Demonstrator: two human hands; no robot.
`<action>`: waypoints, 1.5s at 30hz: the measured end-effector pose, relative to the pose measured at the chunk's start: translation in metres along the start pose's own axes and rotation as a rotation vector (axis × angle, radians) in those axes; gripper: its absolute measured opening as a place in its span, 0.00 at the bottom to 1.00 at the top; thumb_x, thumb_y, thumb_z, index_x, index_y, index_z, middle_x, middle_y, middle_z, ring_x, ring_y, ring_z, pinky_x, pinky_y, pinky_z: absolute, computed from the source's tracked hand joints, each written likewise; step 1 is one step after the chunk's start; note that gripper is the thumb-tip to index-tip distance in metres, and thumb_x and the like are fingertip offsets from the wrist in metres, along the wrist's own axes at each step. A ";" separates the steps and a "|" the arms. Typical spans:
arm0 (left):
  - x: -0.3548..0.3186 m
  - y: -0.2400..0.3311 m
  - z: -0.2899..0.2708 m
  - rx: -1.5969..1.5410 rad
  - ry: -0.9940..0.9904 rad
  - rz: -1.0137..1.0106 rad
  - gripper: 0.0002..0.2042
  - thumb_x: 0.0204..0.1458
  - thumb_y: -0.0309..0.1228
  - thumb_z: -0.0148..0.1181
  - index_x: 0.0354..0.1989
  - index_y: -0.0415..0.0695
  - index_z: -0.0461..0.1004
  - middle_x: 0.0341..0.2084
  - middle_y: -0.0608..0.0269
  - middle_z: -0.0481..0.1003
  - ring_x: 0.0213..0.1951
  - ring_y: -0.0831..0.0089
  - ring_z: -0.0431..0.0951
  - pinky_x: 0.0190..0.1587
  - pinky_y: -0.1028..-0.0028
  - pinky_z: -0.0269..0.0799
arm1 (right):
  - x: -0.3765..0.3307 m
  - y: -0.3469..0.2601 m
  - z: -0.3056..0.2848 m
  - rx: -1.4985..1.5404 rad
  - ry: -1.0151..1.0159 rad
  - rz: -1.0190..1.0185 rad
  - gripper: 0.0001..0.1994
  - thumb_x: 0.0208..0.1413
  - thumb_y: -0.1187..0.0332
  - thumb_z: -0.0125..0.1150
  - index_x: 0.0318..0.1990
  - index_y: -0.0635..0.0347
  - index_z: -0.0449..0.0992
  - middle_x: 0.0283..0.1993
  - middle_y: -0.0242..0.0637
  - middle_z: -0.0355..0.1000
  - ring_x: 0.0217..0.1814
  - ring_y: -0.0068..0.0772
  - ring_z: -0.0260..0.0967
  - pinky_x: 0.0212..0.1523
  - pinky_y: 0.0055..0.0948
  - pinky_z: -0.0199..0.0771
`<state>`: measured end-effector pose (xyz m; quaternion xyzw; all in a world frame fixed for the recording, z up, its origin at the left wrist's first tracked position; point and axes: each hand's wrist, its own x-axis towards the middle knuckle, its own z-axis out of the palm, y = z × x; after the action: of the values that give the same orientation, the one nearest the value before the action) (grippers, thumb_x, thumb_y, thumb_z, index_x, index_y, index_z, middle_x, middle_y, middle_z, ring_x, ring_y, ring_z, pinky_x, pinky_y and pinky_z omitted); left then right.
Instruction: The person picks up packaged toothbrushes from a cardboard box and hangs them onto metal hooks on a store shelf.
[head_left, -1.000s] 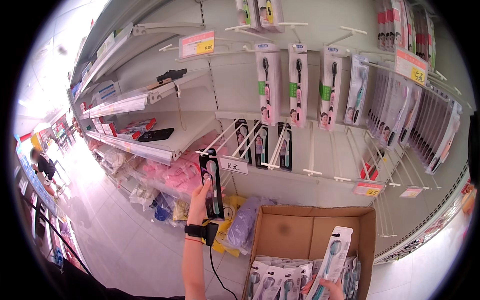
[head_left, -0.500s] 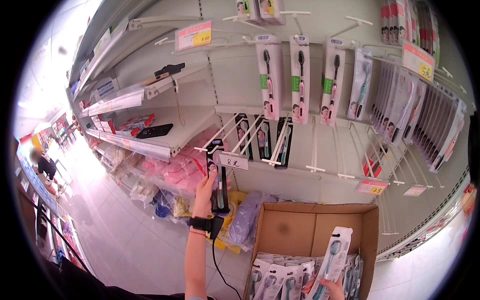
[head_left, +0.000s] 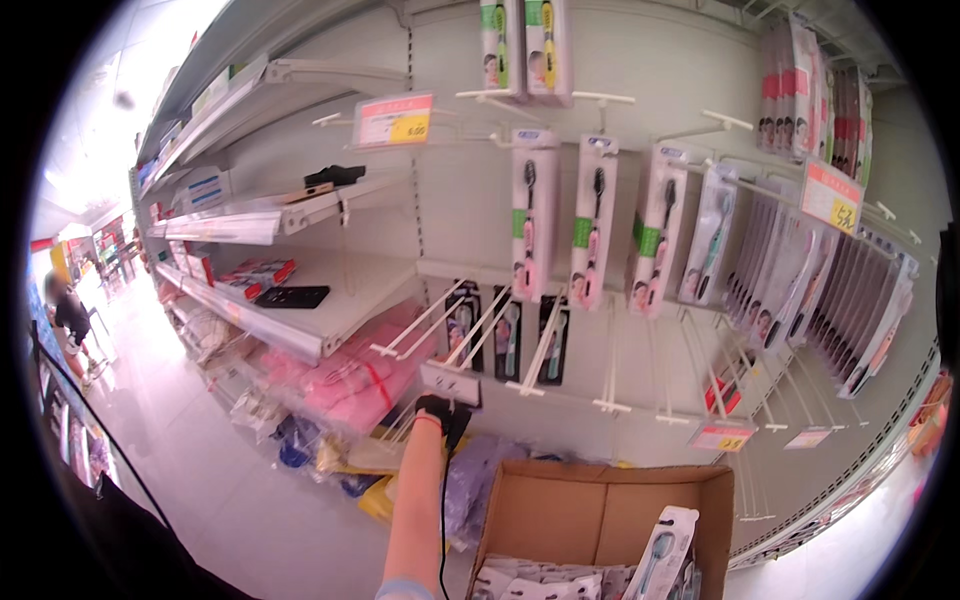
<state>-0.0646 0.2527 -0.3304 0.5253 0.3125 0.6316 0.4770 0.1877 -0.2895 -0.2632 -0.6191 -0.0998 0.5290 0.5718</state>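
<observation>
My left forearm (head_left: 412, 515) reaches up from the lower edge, with a black wrist strap (head_left: 446, 418) and a cable. The hand itself is hidden behind a white price tag (head_left: 452, 384), so its fingers and anything in them do not show. Just above hang three black-backed toothbrush packs (head_left: 507, 335) at the back of long white hooks. A white toothbrush pack (head_left: 662, 555) stands tilted up out of an open cardboard box (head_left: 560, 500), over more packs like it. My right hand is out of sight below the frame.
Pink-handled toothbrush packs (head_left: 596, 225) hang above, with dense rows of packs (head_left: 775, 270) to the right. Shelves (head_left: 350, 290) on the left hold a dark phone-like slab (head_left: 292, 297). Bagged pink goods (head_left: 345, 390) lie below. A person (head_left: 72, 315) is far left.
The view has tilted up, so everything sits lower. My left hand, earlier on a black toothbrush pack at the left hook, is now behind the tag. My right hand has left the picture.
</observation>
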 end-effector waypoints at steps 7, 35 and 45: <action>0.043 -0.012 0.002 0.219 0.025 -0.053 0.14 0.48 0.38 0.63 0.37 0.43 0.73 0.28 0.69 0.73 0.30 0.82 0.72 0.30 0.82 0.64 | 0.026 0.012 -0.019 0.122 -0.065 0.042 0.15 0.51 0.69 0.58 0.45 0.63 0.70 0.39 0.34 0.70 0.38 0.28 0.69 0.35 0.27 0.71; -0.343 0.265 0.108 0.239 -1.345 -0.607 0.19 0.58 0.31 0.50 0.53 0.35 0.57 0.44 0.54 0.68 0.39 0.72 0.73 0.42 0.74 0.70 | -0.030 0.019 0.030 0.147 -0.939 0.126 0.23 0.51 0.75 0.57 0.55 0.68 0.60 0.46 0.45 0.70 0.46 0.37 0.71 0.50 0.35 0.70; -0.360 0.252 0.083 0.055 -0.790 -0.639 0.17 0.59 0.26 0.47 0.56 0.36 0.60 0.43 0.59 0.71 0.46 0.74 0.71 0.50 0.73 0.66 | -0.033 0.030 0.024 0.075 -0.612 0.002 0.27 0.46 0.78 0.61 0.55 0.66 0.61 0.48 0.37 0.68 0.49 0.27 0.67 0.49 0.29 0.68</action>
<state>-0.0564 -0.1793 -0.2155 0.6145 0.2701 0.1986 0.7141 0.1414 -0.3089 -0.2645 -0.4095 -0.2472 0.6949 0.5369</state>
